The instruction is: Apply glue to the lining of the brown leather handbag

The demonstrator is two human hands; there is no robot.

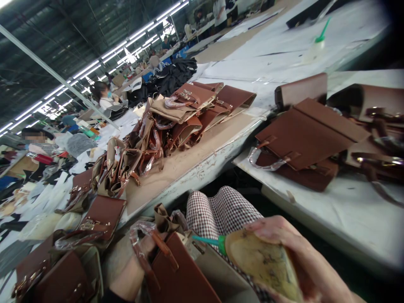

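My right hand (284, 240) is wrapped round a yellowish squeeze bottle (261, 261) with a green cap and a thin green nozzle. The nozzle tip points left, at the upper edge of a brown leather bag (186, 269) with a beige lining. That bag rests by my lap at the bottom centre, its handle (148, 248) wrapped in clear plastic. Behind the handle is my left hand (142, 252), at the bag's left side; its fingers are hidden by the bag and handle.
Brown bags (176, 122) are heaped on the long table (189, 168) ahead. More bags (306, 134) lie on the white table (284, 189) at right. Another green-tipped bottle (317, 48) stands at the upper right. People sit far left, beyond cut pieces.
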